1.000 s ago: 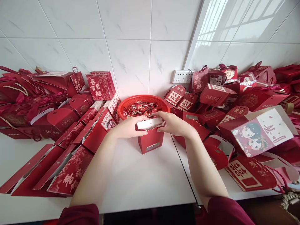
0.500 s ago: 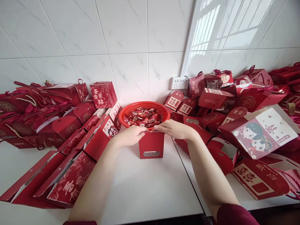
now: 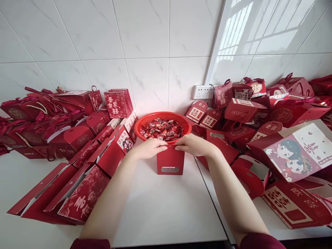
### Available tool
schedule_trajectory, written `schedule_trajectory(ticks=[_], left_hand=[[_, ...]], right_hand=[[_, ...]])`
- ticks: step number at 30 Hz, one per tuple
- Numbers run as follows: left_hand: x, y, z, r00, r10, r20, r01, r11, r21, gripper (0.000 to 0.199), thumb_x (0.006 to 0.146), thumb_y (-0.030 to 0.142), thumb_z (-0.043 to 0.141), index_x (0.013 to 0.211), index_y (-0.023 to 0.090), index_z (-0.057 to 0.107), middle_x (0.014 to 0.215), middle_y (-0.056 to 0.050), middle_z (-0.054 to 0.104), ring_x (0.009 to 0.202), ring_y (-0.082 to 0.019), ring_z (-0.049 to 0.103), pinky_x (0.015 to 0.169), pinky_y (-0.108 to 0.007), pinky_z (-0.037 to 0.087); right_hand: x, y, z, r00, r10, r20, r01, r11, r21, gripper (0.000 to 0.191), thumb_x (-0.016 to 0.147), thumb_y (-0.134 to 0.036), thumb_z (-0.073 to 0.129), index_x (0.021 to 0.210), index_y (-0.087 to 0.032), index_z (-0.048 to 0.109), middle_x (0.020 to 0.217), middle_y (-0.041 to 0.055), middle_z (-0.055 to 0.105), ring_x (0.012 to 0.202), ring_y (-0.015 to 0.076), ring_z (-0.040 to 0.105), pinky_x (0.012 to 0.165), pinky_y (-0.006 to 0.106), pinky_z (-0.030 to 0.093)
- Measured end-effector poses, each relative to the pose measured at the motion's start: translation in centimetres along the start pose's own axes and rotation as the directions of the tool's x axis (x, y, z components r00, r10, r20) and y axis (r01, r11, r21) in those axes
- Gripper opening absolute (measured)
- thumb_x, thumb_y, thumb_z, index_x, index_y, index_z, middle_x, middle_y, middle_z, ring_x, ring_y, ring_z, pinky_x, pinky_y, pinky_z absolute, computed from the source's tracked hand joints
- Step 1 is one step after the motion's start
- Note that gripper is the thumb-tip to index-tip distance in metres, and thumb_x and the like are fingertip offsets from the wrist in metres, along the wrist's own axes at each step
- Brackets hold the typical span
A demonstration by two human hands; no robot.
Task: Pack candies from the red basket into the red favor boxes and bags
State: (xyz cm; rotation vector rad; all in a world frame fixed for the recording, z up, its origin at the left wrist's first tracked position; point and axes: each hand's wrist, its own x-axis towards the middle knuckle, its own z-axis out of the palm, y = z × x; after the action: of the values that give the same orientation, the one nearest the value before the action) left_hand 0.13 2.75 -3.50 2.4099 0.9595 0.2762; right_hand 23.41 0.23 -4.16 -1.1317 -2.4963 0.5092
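A small red gift box [image 3: 170, 159] stands upright on the white table, with an oval window low on the face toward me. My left hand [image 3: 150, 148] pinches its top edge at the left corner, thumb on the near side. At the right corner, my right hand [image 3: 193, 145] grips the same edge in a like way. The fingers behind the edge are hidden. Just beyond the box sits a red plastic basket [image 3: 137, 127] holding many wrapped candies [image 3: 166, 128].
Rows of red boxes [image 3: 85, 193] line the left side, with more boxes [image 3: 70, 138] piled behind. A heap of red gift boxes [image 3: 241, 110] fills the right, including one with a cartoon couple [image 3: 290, 155]. A power socket [image 3: 203, 92] is on the tiled wall.
The view has shifted slightly, so everything sits a little further right. The thumbs now lie over the near side of the box's top edge, which both hands still hold.
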Motion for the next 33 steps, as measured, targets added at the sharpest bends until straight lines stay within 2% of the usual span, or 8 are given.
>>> schedule_trajectory(ticks=[7,12,18,22,25,28,29,33], left_hand=[[-0.7,0.4,1.5,0.989,-0.093,-0.118,0.093,0.996,-0.004,0.041,0.090,0.047,0.045,0.063,0.018,0.040,0.060,0.002,0.039,0.058,-0.013,0.037,0.056,-0.027,0.025],[-4.3,3.1,2.5,0.973,-0.060,-0.223,0.075,0.996,0.058,0.043,0.092,0.044,0.046,0.061,0.017,0.034,0.059,0.003,0.039,0.058,-0.011,0.037,0.057,-0.027,0.025],[-11.1,8.7,0.9,0.949,-0.144,-0.280,0.170,0.983,0.070,0.044,0.093,0.039,0.048,0.060,0.015,0.031,0.054,0.005,0.031,0.053,-0.007,0.029,0.051,-0.025,0.021],[-14.8,9.7,-2.1,0.937,-0.107,-0.332,0.175,0.968,0.181,0.041,0.093,0.037,0.051,0.059,0.014,0.047,0.052,0.005,0.039,0.050,-0.005,0.034,0.049,-0.022,0.026],[-16.5,8.7,-6.5,0.813,-0.155,-0.561,0.280,0.949,0.142,0.032,0.087,0.041,0.060,0.068,0.015,0.063,0.055,0.004,0.051,0.051,-0.006,0.043,0.048,-0.019,0.034],[-16.0,6.4,-12.2,0.476,-0.101,-0.873,0.262,0.965,0.031,0.030,0.086,0.042,0.062,0.099,0.016,0.069,0.082,0.000,0.067,0.066,-0.010,0.058,0.062,-0.022,0.050],[-15.3,5.5,-14.2,0.429,-0.087,-0.899,0.233,0.972,0.017,0.032,0.087,0.042,0.061,0.105,0.016,0.067,0.090,-0.002,0.069,0.071,-0.010,0.061,0.066,-0.024,0.053],[-10.6,0.7,-20.4,0.491,-0.110,-0.864,0.303,0.952,0.051,0.030,0.087,0.032,0.059,0.108,0.011,0.064,0.110,-0.007,0.066,0.083,-0.013,0.063,0.073,-0.028,0.055]], right_hand=[[-0.2,-0.2,-0.2,1.000,0.008,0.021,-0.007,1.000,-0.014,0.032,0.090,-0.031,0.046,0.064,-0.020,0.060,0.058,-0.0008,0.053,0.054,0.0134,0.041,0.055,0.028,0.030],[-1.6,-1.4,-1.1,0.990,-0.140,0.032,0.137,0.988,0.070,0.033,0.092,-0.037,0.048,0.073,-0.021,0.068,0.061,0.0008,0.060,0.057,0.0155,0.048,0.058,0.029,0.037],[-3.8,-6.4,-2.5,0.959,-0.281,0.023,0.271,0.942,0.200,0.030,0.097,-0.036,0.046,0.098,-0.022,0.072,0.083,0.0000,0.071,0.068,0.0134,0.060,0.067,0.026,0.046],[-4.7,-7.5,-2.9,0.963,-0.249,-0.098,0.265,0.938,0.225,0.025,0.096,-0.033,0.050,0.109,-0.024,0.069,0.103,0.0001,0.072,0.086,0.0131,0.066,0.075,0.022,0.049],[-5.6,-6.7,-3.4,0.971,-0.149,-0.188,0.184,0.966,0.183,0.023,0.094,-0.033,0.052,0.109,-0.024,0.068,0.103,0.0003,0.072,0.086,0.0136,0.066,0.071,0.021,0.050],[-6.4,-5.7,-4.0,0.968,-0.074,-0.238,0.114,0.981,0.158,0.020,0.093,-0.035,0.054,0.102,-0.024,0.069,0.095,0.0000,0.072,0.079,0.0138,0.065,0.070,0.022,0.049],[-6.6,-5.5,-4.1,0.969,-0.055,-0.242,0.095,0.983,0.157,0.020,0.093,-0.036,0.055,0.101,-0.024,0.069,0.095,0.0002,0.072,0.078,0.0141,0.065,0.070,0.023,0.049],[-6.4,-4.8,-4.1,0.973,0.034,-0.227,0.000,0.989,0.148,0.024,0.094,-0.040,0.052,0.105,-0.025,0.067,0.100,0.0012,0.071,0.081,0.0163,0.066,0.072,0.026,0.049]])
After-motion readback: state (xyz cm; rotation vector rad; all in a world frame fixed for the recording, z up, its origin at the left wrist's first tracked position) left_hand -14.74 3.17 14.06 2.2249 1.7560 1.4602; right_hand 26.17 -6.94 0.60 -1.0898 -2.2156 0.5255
